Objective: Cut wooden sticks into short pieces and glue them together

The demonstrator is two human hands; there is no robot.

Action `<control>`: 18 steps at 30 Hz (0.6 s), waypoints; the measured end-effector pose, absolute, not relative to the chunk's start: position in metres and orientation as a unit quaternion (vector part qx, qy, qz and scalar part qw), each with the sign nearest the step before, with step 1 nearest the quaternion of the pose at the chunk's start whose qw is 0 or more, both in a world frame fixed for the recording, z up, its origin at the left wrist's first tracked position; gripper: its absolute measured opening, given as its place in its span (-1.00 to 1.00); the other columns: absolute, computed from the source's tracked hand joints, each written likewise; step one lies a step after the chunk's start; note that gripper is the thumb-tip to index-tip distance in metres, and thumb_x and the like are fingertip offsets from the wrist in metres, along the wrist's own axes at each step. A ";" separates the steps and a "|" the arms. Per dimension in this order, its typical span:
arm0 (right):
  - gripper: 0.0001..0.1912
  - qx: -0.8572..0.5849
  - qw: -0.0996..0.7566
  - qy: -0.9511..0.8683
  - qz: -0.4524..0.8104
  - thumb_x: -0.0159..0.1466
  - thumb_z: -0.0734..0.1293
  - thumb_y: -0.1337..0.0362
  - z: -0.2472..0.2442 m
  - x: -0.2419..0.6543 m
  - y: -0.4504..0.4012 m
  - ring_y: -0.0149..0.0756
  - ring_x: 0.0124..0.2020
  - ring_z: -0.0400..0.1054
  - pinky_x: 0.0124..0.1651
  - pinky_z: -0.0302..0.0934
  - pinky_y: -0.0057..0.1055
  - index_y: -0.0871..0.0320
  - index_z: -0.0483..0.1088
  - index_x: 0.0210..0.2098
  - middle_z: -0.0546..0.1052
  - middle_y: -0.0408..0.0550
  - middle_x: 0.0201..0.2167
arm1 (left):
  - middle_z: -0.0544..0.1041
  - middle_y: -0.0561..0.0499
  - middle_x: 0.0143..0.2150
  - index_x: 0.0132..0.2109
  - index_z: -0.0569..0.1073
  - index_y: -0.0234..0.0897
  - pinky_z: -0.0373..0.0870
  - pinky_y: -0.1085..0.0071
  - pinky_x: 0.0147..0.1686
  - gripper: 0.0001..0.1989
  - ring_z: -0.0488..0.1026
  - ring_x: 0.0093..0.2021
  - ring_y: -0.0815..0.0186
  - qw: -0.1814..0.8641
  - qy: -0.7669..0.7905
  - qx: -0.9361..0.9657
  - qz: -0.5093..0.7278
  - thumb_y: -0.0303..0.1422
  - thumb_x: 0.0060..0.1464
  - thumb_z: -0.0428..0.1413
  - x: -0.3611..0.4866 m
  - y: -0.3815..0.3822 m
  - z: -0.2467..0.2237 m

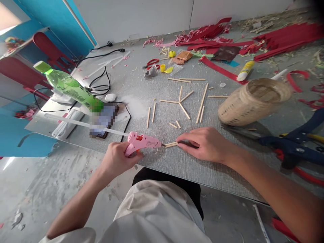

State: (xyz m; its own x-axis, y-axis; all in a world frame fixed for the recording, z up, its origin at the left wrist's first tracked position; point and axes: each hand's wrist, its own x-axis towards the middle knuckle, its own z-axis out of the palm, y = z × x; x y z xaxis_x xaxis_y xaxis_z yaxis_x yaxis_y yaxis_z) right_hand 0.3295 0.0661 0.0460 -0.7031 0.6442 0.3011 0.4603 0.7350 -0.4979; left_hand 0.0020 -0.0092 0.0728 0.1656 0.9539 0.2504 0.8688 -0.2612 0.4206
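My left hand is wrapped round the handle of a pink glue gun, and a long clear glue stick sticks out of its back. The gun's nozzle meets the left end of short wooden sticks near the table's front edge. The right end of these sticks is pinched between the thumb and finger of my right hand. Beyond my hands, several thin sticks form a branching shape. Two small pieces and longer sticks lie around it.
A tilted jar stands right of the sticks, beside blue-handled pliers. At left are a green bottle, a phone and black cables. Red scissors, bags and red paper strips lie farther back.
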 end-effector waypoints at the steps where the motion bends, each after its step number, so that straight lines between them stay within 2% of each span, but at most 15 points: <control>1: -0.81 -0.306 0.236 -0.901 0.195 0.45 0.35 0.19 0.046 0.330 0.066 -0.40 -0.52 0.40 -0.32 0.16 -0.39 0.06 0.62 -0.12 0.61 -0.18 -0.46 | 0.02 0.24 -0.68 -0.61 0.09 -0.22 -0.05 0.51 -0.66 -0.62 -0.07 -0.64 0.51 0.091 0.602 0.758 0.235 -0.37 -0.07 0.18 0.001 -0.010 0.072; 11: -0.82 -0.302 0.241 -0.901 0.195 0.45 0.36 0.20 0.046 0.329 0.066 -0.40 -0.53 0.40 -0.33 0.14 -0.39 0.07 0.62 -0.12 0.62 -0.18 -0.45 | 0.02 0.22 -0.66 -0.63 0.11 -0.25 -0.05 0.53 -0.66 -0.60 -0.06 -0.63 0.53 0.062 0.602 0.757 0.245 -0.34 -0.05 0.18 -0.003 -0.013 0.079; 16: -0.80 -0.297 0.244 -0.904 0.190 0.46 0.34 0.19 0.047 0.329 0.066 -0.40 -0.52 0.39 -0.32 0.14 -0.39 0.08 0.62 -0.12 0.60 -0.18 -0.48 | 0.10 0.20 -0.67 -0.64 0.15 -0.25 -0.01 0.51 -0.69 -0.47 0.02 -0.65 0.54 0.060 0.671 0.666 0.319 -0.22 0.03 0.31 -0.019 -0.019 0.097; 18: -0.80 -0.299 0.244 -0.903 0.189 0.46 0.34 0.18 0.046 0.329 0.066 -0.40 -0.52 0.39 -0.31 0.14 -0.39 0.08 0.62 -0.13 0.59 -0.19 -0.48 | 0.15 0.20 -0.66 -0.60 0.19 -0.24 -0.02 0.49 -0.70 -0.48 0.05 -0.65 0.53 0.055 0.688 0.629 0.358 -0.21 0.06 0.34 -0.028 -0.015 0.111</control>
State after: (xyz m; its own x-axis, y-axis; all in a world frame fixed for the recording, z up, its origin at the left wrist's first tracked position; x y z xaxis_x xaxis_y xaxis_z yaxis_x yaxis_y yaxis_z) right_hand 0.3290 0.0657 0.0465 -0.7022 0.6320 0.3278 0.4480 0.7501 -0.4864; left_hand -0.0284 -0.0146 0.1105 -0.2019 0.9048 0.3750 0.8261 -0.0484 0.5615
